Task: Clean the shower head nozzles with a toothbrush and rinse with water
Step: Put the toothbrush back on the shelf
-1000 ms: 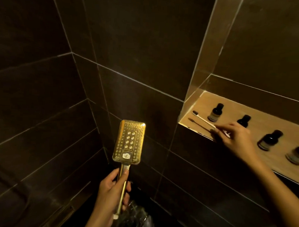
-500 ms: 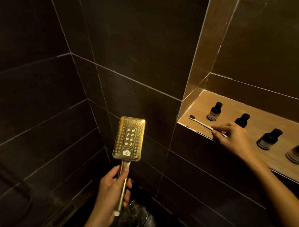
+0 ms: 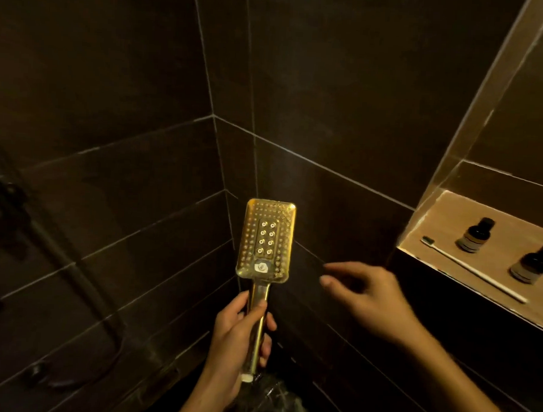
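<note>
My left hand [image 3: 238, 338] grips the handle of a gold rectangular shower head [image 3: 266, 240], held upright with its nozzle face toward me. A white toothbrush [image 3: 472, 269] lies on the tan shelf of the wall niche [image 3: 444, 219] at the right, bristles pointing left. My right hand [image 3: 369, 295] hovers empty between the shower head and the niche, fingers loosely spread, touching nothing.
Two small dark bottles [image 3: 476, 235] [image 3: 532, 264] stand on the niche shelf behind the toothbrush. Dark tiled walls meet in a corner behind the shower head. A dark hose and fitting [image 3: 44, 252] run down the left wall.
My right hand has let go of the toothbrush, which now lies on the shelf, and has moved left toward the shower head. The view has swung left.
</note>
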{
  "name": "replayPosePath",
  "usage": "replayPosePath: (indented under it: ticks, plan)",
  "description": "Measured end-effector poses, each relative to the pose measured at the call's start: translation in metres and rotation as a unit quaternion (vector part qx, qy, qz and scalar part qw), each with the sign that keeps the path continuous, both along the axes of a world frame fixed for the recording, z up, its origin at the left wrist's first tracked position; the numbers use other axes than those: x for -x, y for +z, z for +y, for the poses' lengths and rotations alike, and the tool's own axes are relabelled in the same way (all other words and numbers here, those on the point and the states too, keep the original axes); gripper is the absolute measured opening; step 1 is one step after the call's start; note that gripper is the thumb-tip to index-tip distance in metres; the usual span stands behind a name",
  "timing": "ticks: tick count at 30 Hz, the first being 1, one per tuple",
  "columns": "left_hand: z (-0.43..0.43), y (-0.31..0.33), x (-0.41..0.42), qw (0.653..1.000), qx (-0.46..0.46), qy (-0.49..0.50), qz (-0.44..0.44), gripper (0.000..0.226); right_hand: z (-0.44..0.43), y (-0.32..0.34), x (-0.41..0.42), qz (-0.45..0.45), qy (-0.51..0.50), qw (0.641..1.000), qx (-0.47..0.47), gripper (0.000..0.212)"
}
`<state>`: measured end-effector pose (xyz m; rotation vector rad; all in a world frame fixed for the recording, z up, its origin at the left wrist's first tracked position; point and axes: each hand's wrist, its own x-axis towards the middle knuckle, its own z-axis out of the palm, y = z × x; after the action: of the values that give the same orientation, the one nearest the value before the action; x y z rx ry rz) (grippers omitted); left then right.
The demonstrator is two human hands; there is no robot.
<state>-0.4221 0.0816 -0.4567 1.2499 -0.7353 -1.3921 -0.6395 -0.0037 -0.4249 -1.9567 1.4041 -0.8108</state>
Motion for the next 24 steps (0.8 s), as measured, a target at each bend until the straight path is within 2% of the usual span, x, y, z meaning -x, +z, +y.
replayPosePath:
  ticks: [2, 5, 8, 13, 16, 21, 24]
  plan:
    - [0.003, 0.009, -0.013, 1.0, 0.017, 0.008, -0.004, 0.012, 0.003, -0.002, -0.046, -0.071, 0.07, 0.992, -0.079, 0.03]
    - [0.01, 0.02, -0.038, 0.999, 0.04, 0.028, -0.019, 0.014, 0.012, 0.006, -0.109, -0.214, 0.171, 0.948, -0.16, 0.022]
    - [0.018, 0.029, -0.063, 0.998, 0.046, 0.042, -0.03, 0.018, 0.021, 0.017, -0.156, -0.285, 0.198, 0.916, -0.2, 0.021]
    - [0.027, 0.044, -0.101, 0.996, 0.057, 0.057, -0.03, 0.019, 0.022, 0.034, -0.21, -0.31, 0.184, 0.908, -0.213, 0.025]
    - [0.029, 0.056, -0.13, 0.997, 0.063, 0.036, -0.029, 0.02, 0.018, 0.047, -0.234, -0.295, 0.191, 0.915, -0.199, 0.027]
    - [0.027, 0.079, -0.189, 0.99, 0.084, 0.032, -0.112, 0.024, 0.016, 0.086, -0.28, -0.274, 0.216, 0.923, -0.16, 0.016]
    - [0.023, 0.096, -0.223, 0.982, 0.088, 0.041, -0.162, 0.042, 0.012, 0.113, -0.312, -0.289, 0.225, 0.92, -0.141, 0.011]
